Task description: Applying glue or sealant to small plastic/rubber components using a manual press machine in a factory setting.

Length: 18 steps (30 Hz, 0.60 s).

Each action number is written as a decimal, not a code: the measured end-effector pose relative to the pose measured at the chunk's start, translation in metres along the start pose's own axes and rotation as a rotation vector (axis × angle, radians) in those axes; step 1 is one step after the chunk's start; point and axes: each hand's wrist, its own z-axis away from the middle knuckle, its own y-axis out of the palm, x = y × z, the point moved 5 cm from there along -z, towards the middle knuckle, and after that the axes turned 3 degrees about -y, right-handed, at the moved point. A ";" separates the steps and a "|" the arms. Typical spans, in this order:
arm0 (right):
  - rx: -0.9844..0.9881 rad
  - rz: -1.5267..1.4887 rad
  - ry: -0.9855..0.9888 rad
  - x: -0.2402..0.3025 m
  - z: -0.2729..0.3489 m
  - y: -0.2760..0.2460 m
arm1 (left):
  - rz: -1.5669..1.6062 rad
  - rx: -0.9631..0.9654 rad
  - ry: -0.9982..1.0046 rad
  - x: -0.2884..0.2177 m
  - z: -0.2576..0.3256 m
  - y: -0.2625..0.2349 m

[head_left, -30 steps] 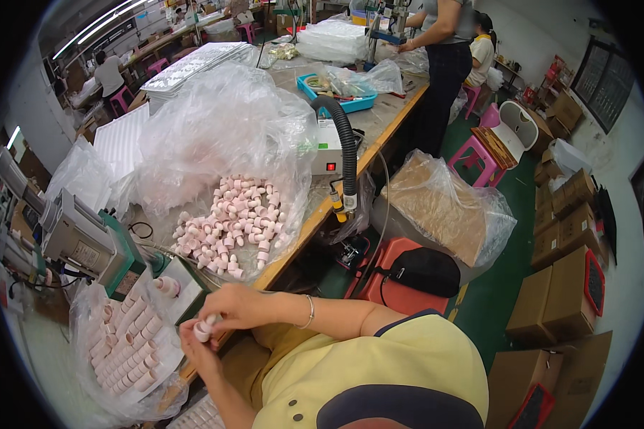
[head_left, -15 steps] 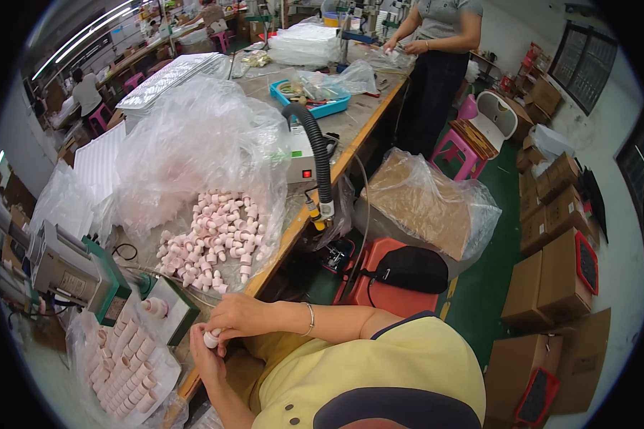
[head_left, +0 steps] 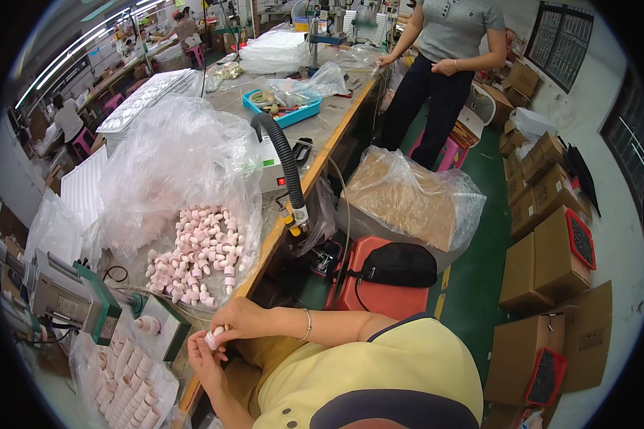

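Note:
Both my hands meet at the table's front edge, around a small pink-and-white cap-like piece. My left hand grips it from below, fingers closed. My right hand, with a bangle on the wrist, pinches it from above. Just left of them stands a small green-and-grey bench machine, with one pink piece at its green base. Beyond my hands lies a loose heap of pink-and-white pieces on clear plastic. Nearer, left of my hands, pink cylindrical pieces lie in rows on a plastic sheet.
A black flexible hose arches over the table edge by a white box. Behind are a blue tray of tools and bunched plastic film. A red stool with a black bag and a plastic-covered carton stand right.
My view has shifted slightly. Both hands keep hold of the small piece, with slight finger movement. The co-worker at the far end has straightened and stepped to the right, hands now apart.

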 end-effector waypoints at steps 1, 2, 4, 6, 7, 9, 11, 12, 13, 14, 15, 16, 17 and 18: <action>-0.025 0.010 -0.090 0.006 0.000 -0.002 | 0.044 0.033 -0.065 0.003 -0.001 0.001; -0.027 0.013 -0.089 0.006 0.000 -0.002 | 0.045 0.037 -0.065 0.004 -0.001 0.001; 0.036 0.106 -0.224 0.014 0.000 0.001 | 0.047 0.044 -0.121 0.008 -0.001 0.002; 0.077 0.146 -0.248 0.016 0.001 0.001 | 0.048 0.059 -0.149 0.008 0.000 0.005; 0.120 0.183 -0.273 0.017 0.002 0.003 | 0.048 0.069 -0.177 0.009 0.002 0.007; 0.129 0.166 -0.231 0.014 0.005 0.003 | 0.035 0.054 -0.124 0.012 0.001 0.010; 0.135 0.151 -0.187 0.012 0.006 0.002 | 0.021 0.044 -0.073 0.018 0.002 0.014; 0.164 0.118 -0.125 0.011 0.005 0.002 | -0.002 -0.004 -0.029 0.019 0.004 0.013; 0.192 0.085 -0.062 0.010 0.005 0.002 | -0.024 -0.051 0.015 0.020 0.005 0.013; 0.189 0.089 -0.061 0.012 0.005 0.001 | -0.024 -0.045 0.016 0.022 0.004 0.015; 0.174 0.062 -0.023 0.013 0.007 0.000 | 0.017 -0.079 0.001 0.025 0.004 0.015; 0.160 0.035 0.015 0.013 0.008 -0.002 | 0.058 -0.113 -0.014 0.026 0.003 0.016; 0.156 0.041 0.019 0.015 0.010 -0.006 | 0.059 -0.105 -0.015 0.022 0.005 0.019; 0.136 0.003 0.033 0.017 0.013 -0.012 | -0.010 -0.017 -0.008 0.014 0.008 0.025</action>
